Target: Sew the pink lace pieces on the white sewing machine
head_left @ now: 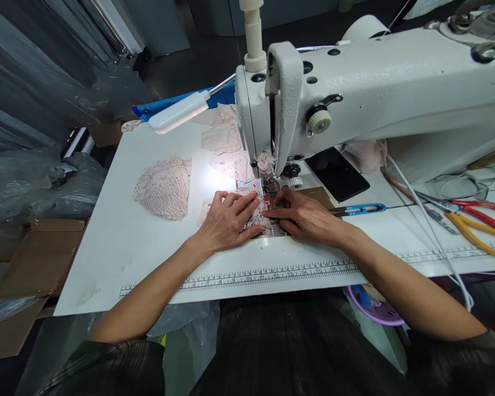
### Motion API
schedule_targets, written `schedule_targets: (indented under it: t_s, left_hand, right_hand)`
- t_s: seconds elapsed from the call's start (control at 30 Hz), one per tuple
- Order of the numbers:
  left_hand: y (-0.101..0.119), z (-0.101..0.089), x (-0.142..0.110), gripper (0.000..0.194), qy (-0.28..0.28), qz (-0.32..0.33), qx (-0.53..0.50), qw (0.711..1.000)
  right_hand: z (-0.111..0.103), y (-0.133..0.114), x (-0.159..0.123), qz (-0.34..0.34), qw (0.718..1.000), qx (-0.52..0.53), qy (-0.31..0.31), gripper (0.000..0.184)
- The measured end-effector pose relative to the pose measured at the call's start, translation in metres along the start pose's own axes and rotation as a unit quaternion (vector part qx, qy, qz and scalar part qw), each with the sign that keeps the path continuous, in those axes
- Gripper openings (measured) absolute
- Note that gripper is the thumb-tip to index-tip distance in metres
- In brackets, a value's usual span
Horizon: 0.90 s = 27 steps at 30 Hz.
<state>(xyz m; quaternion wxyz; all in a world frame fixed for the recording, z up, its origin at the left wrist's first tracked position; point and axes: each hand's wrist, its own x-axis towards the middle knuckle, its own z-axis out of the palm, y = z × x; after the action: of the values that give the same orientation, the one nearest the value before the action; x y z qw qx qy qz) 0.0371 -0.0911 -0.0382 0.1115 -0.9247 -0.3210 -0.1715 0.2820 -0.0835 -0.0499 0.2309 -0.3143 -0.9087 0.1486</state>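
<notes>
A white sewing machine (355,82) stands over the table, its needle area just beyond my hands. My left hand (231,220) lies flat on a pale pink piece of lace (258,220), fingers stretched toward the presser foot (271,187). At the lace's right edge is my right hand (303,215), its thumb and index finger brought together there; whatever is between the fingertips is too small to make out. More lace pieces (223,137) lie behind, running up beside the machine head. Left of my hands rests a cup-shaped lace piece (165,190).
A lit lamp (179,113) hangs over the table (94,247). To the right are a black phone (337,173), blue thread snips (363,209), scissors with orange and red handles (478,220) and a white cable (433,225). A printed ruler (247,279) runs along the front edge.
</notes>
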Motion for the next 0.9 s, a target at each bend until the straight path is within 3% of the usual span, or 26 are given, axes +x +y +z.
schedule_targets:
  t_s: [0.3,0.67,0.9]
  left_hand:
    - [0.003,-0.003,0.000,0.049,-0.046,-0.007,0.033,0.998]
    - [0.007,0.002,0.000,0.044,-0.025,-0.079,-0.046,0.995]
    - [0.004,0.001,0.012,0.046,-0.038,-0.001,0.011,0.999]
  right_hand:
    - [0.000,-0.001,0.000,0.001,1.000,0.008,-0.002,0.036]
    - [0.001,-0.004,-0.001,0.007,1.000,-0.011,0.007,0.034]
    - [0.002,-0.006,-0.001,0.010,1.000,-0.024,0.007,0.031]
